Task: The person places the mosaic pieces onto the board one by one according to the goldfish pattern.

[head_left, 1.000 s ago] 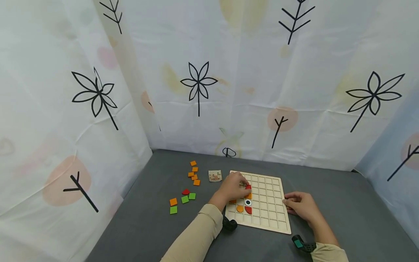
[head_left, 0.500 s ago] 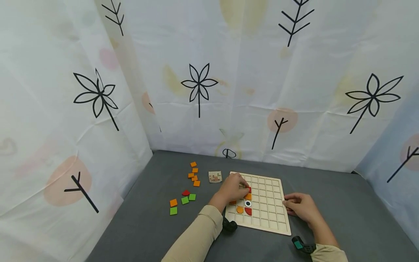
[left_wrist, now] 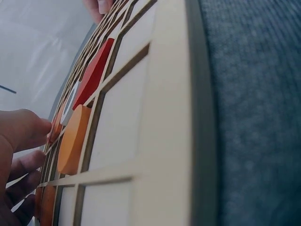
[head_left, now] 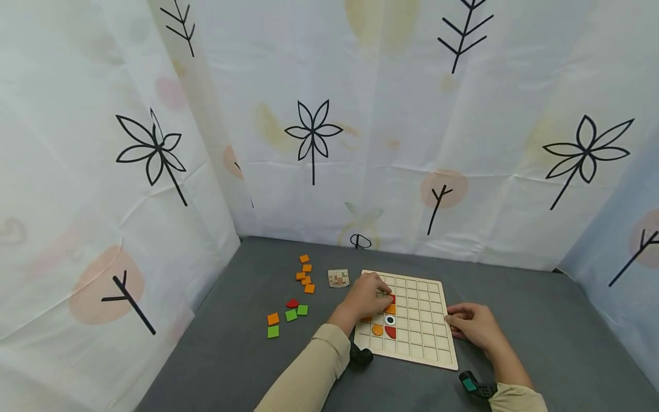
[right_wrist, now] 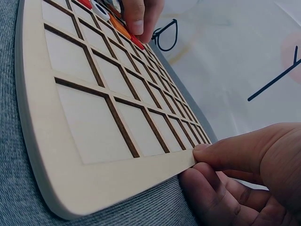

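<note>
The wooden grid board lies on the grey table. My left hand reaches over its left side, thumb and fingertips pinching a red tile down at a cell. Below that tile, in one column, sit an orange tile, a white eye tile with a black centre and a rounded red tile. A round orange tile lies left of them. My right hand grips the board's right edge, thumb on the rim and fingers below, as the right wrist view shows. The left hand hides several cells.
A small pattern card lies beyond the board's left corner. Several loose orange tiles are scattered left of it. Nearer are green tiles, a loose red tile and another orange one. Patterned cloth hangs around the table.
The left fingertips and the red tile have shifted very slightly right on the board. The right hand stays on the board's edge, and the other tiles lie as before.
</note>
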`<state>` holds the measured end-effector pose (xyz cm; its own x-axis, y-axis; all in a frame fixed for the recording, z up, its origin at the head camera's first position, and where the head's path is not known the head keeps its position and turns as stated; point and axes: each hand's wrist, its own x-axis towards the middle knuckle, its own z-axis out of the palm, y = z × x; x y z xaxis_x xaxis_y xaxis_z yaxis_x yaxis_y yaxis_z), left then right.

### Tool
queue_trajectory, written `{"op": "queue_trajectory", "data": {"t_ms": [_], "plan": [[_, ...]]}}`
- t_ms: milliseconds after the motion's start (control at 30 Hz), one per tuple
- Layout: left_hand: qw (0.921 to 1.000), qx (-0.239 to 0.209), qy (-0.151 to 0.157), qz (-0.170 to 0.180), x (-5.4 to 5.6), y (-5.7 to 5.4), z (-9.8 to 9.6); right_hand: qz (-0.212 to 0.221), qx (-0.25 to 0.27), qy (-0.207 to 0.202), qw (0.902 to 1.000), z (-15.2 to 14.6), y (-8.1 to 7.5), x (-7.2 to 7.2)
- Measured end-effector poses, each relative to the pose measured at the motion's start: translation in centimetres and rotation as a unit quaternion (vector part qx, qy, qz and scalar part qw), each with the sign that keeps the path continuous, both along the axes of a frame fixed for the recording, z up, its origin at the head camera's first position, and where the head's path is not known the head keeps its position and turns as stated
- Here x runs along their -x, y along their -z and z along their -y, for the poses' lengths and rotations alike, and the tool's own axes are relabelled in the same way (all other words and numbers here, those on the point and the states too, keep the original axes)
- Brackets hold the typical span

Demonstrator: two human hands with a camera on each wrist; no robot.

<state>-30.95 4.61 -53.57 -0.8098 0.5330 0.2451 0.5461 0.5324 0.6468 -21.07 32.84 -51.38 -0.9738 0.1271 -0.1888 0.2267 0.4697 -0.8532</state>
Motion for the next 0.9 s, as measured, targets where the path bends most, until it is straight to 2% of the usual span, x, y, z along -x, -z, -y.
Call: {"op": "queue_trajectory", "data": {"t_ms": [167,267,433,633,900], "plan": [[0.9998,-0.004,0.011,0.014,0.0,-0.1,0.4,-0.001,0.002,-0.003,1.0000,-0.1,0.1,0.0],[0.9999,-0.008,0.013,0.008,-0.2,-0.6,1.0,-0.003,0.003,-0.005,1.0000,-0.2,0.2,0.0],[0.9998,-0.018,-0.007,-0.001,-0.3,-1.5,2.9,-0.003,0.004,-0.003,1.0000,-0.1,0.1,0.0],[0.9975,-0.049,-0.051,0.006,0.0,-1.9,6.7,-0.001,0.002,0.000,1.0000,0.0,0.0,0.0],[0.9891,-0.091,-0.115,-0.002,0.1,-2.1,12.9,-0.001,-0.004,-0.002,1.0000,-0.1,0.2,0.1]]}}
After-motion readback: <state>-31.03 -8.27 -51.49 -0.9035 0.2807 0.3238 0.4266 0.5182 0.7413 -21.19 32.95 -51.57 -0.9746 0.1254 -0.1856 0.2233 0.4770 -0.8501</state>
